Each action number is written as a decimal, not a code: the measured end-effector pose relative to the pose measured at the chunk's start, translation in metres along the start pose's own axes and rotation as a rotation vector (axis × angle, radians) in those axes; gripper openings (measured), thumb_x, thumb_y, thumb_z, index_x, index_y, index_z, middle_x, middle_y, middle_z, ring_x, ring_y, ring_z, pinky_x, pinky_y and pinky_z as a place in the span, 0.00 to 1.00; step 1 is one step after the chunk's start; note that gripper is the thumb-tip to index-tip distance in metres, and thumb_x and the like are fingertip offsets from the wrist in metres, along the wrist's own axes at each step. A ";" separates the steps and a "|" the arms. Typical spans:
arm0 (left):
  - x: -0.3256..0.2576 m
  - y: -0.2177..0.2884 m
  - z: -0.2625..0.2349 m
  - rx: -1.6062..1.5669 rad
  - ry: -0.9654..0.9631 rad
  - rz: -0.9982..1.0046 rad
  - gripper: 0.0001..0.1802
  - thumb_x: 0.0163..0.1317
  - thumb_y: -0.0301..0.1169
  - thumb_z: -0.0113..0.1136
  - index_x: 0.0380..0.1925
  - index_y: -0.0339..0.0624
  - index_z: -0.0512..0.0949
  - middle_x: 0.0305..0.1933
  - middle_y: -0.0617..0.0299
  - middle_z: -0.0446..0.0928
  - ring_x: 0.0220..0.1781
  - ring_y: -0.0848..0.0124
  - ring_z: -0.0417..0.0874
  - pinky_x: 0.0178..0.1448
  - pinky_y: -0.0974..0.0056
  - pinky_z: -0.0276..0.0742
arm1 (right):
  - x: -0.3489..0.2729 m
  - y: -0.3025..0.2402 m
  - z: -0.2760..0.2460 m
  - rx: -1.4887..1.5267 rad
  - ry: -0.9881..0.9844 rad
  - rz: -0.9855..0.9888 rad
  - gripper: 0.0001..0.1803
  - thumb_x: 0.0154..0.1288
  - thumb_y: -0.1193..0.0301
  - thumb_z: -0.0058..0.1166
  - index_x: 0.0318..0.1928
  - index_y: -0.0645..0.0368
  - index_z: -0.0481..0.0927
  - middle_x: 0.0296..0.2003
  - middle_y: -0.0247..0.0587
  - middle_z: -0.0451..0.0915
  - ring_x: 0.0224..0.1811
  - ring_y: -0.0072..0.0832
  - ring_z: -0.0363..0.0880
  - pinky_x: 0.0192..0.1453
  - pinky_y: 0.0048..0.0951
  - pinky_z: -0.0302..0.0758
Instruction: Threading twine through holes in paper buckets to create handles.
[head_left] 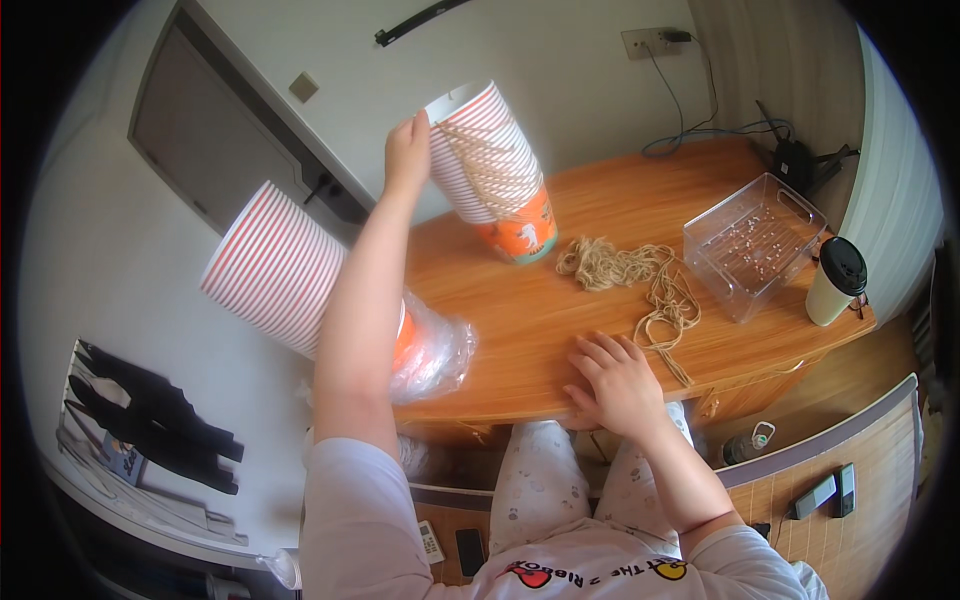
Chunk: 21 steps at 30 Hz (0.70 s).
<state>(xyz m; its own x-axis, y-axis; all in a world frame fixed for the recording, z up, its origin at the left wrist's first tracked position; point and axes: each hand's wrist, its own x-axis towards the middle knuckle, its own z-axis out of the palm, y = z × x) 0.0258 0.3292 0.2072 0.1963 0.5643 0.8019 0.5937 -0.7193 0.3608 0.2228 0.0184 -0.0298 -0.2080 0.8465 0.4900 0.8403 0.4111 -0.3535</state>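
A tall stack of paper cups (495, 150) stands tilted on the wooden table (520, 340), white and red striped above, with an orange printed cup at its base. Tan twine (480, 165) is wound across the stack's side. At its upper left rim, my left hand (408, 155) grips the stack, some fingers hidden behind the edge. My right hand (615, 385) rests on the table's near edge, fingers spread and holding nothing. Just beyond it, a loose tangle of twine (605, 265) trails toward the front edge.
Left of my forearm leans a second cup stack (275, 265), its lower end in clear plastic wrap (440, 355). At the right are a clear plastic bin (745, 255) with small white bits, a lidded cup (838, 280) and a black router (795, 160). A cable runs along the wall.
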 end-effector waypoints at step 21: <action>-0.010 0.022 -0.025 0.003 -0.266 0.068 0.15 0.68 0.33 0.50 0.50 0.40 0.80 0.49 0.47 0.80 0.53 0.52 0.80 0.62 0.55 0.73 | -0.001 0.002 0.002 -0.006 0.009 0.000 0.23 0.66 0.54 0.56 0.55 0.55 0.80 0.62 0.42 0.75 0.69 0.40 0.67 0.74 0.46 0.60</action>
<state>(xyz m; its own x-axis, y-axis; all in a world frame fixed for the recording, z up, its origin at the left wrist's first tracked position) 0.0176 0.2974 0.2191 0.4331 0.6019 0.6709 0.5746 -0.7579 0.3090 0.2235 0.0193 -0.0323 -0.2036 0.8435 0.4971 0.8431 0.4092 -0.3489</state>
